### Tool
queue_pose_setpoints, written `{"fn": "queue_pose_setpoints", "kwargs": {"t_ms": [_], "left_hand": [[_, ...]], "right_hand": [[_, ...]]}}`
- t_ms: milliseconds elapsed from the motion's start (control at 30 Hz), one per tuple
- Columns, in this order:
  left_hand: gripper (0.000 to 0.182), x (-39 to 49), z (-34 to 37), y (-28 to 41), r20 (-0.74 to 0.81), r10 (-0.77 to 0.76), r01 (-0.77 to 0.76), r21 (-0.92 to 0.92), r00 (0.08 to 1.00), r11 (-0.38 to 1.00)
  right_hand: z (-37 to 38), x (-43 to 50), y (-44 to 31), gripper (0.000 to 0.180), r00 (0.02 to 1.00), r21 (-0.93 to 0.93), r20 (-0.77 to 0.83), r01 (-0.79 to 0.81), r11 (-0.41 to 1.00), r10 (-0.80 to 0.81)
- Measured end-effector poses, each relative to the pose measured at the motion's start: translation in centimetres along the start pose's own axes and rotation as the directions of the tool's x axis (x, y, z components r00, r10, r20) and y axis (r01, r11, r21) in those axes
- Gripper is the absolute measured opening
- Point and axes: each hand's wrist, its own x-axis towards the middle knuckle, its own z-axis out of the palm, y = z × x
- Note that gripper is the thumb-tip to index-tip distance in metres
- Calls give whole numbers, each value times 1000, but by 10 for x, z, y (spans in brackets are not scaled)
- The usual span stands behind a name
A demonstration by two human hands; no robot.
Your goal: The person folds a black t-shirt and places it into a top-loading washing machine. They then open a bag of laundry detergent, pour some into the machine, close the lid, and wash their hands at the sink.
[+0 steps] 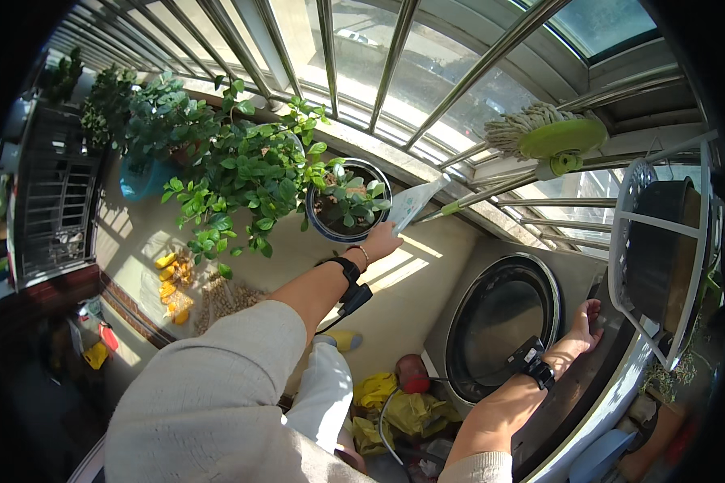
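My left hand (pixel 382 244) reaches forward, gripping a white plastic item (pixel 414 205) with a coloured print; its exact kind is unclear. It is held just beside a round pot (pixel 320 226) with a pale rim, in which a leafy plant (pixel 356 196) grows from dark soil. My right hand (pixel 586 326) is at the upper front edge of a grey front-loading washing machine (pixel 465 284). Its fingers are loosely curled with nothing seen in them. Left of this hand is the machine's round dark door (pixel 501 326). Both wrists wear black straps with small devices.
Leafy potted plants (pixel 241 175) line the wall below metal bars (pixel 393 66). A mop (pixel 556 136) with a green head leans upside down. Orange pieces (pixel 172 284) dry on the floor near pale bits (pixel 229 302). Yellow bags (pixel 411 413) and a red container (pixel 412 373) sit near my legs.
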Motion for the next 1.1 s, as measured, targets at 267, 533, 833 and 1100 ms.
{"fn": "queue_pose_setpoints", "kwargs": {"t_ms": [267,533,833,1100], "left_hand": [[50,55,38,14,-123,56,-51,41,991,998],[30,65,41,9,-102,26,-27,-12,994,1000],[39,-21,32,21,47,28,-18,-203,998,979],[33,-148,9,80,383,-148,338,-495,912,801]], "right_hand": [[-9,23,18,44,997,19,52,60,998,-61],[-27,35,14,23,995,-241,45,92,966,-84],[-80,-56,121,20,994,-250,63,-67,966,85],[-150,-193,176,52,775,-860,37,-297,415,631]]}}
